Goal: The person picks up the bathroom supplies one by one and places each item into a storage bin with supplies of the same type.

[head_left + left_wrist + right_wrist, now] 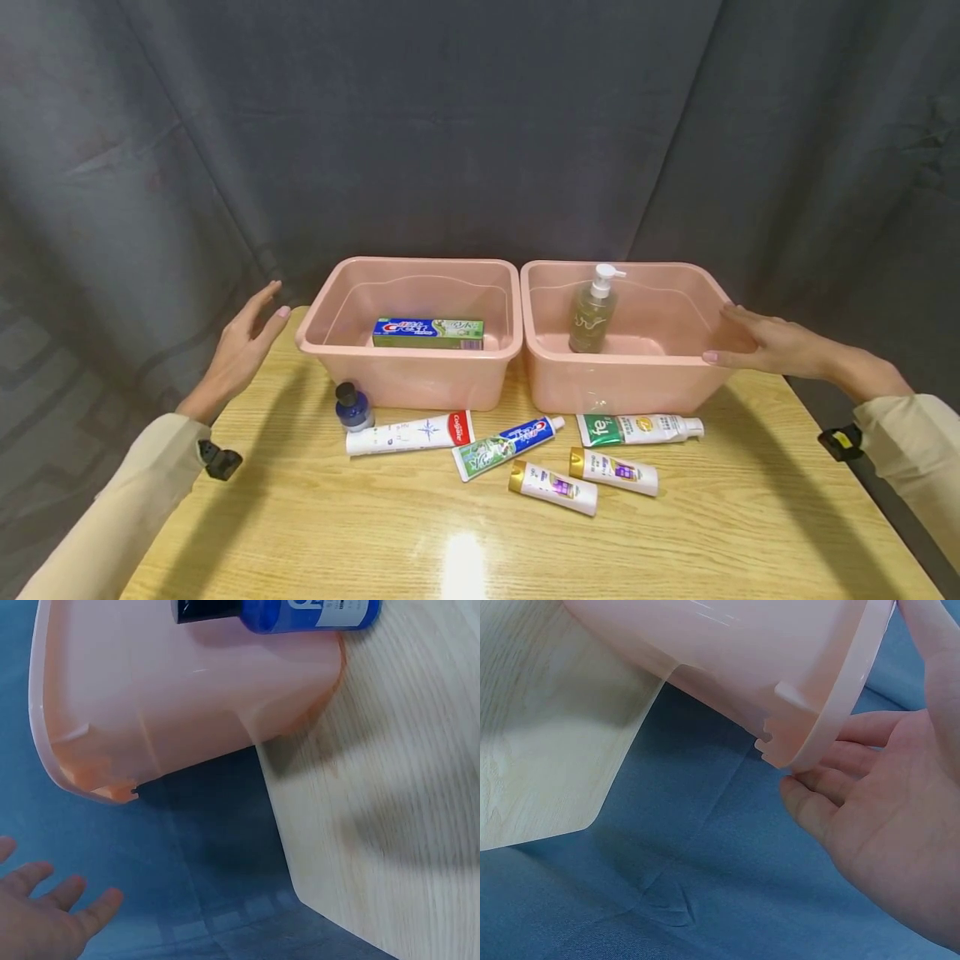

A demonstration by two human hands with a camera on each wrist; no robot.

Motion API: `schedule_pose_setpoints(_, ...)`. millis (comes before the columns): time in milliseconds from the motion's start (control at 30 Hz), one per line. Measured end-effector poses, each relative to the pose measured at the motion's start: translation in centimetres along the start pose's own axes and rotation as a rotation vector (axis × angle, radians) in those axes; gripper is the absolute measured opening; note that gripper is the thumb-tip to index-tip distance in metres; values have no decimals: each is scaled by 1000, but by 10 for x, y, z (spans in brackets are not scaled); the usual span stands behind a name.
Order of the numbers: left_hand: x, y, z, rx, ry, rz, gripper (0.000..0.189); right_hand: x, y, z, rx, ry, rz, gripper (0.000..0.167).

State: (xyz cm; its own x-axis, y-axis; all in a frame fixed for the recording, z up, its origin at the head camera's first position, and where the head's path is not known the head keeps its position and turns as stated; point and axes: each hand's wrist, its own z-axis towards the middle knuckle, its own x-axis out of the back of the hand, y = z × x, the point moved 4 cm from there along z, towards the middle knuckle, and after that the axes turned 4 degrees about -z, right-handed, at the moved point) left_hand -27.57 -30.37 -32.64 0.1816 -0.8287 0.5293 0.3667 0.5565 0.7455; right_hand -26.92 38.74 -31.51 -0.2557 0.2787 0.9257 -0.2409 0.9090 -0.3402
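My left hand (238, 348) hovers left of the left pink bin (412, 379), its fingers extended and apart from the rim. At the other side, my right hand (787, 346) touches the right end of the right pink bin (622, 385). Its thumb lies by the front corner, and its fairly straight fingers (810, 799) reach along the rim's end; the exact contact is partly hidden. A Crest toothpaste box (427, 333) lies inside the left bin. In the right bin stands a pump bottle (592, 317) with a white pump head.
Before the bins lie a blue bottle (354, 408) with a black cap, a Colgate tube (408, 435), a Crest tube (504, 447), a green-and-white tube (637, 429) and two gold-capped white bottles (555, 489). Grey curtain (450, 125) hangs behind the wooden table (360, 533).
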Motion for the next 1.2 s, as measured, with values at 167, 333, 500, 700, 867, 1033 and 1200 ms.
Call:
schedule_pose_setpoints(167,2,-2,-4,14,36,-30,59,0,-1,-1,1,-2,1,100)
schedule_pose_setpoints(333,3,-4,-8,23,49,-42,63,1,-1,0,4,-2,-4,99)
schedule_pose_setpoints(500,1,-4,-12,40,74,-61,66,0,-1,1,2,-3,-2,100)
schedule_pose_setpoints(700,-3,-3,-17,44,115,-71,66,0,-1,0,12,2,-3,100)
schedule_pose_setpoints(867,-6,-3,-21,41,152,-77,66,2,-2,1,2,-5,-13,101)
schedule_pose_setpoints(1033,-7,-4,-25,43,184,-91,65,3,-3,1,-1,-10,-22,100)
schedule_pose_setpoints(1200,-9,-7,-28,65,215,-98,64,3,-3,1,-3,-18,-24,99)
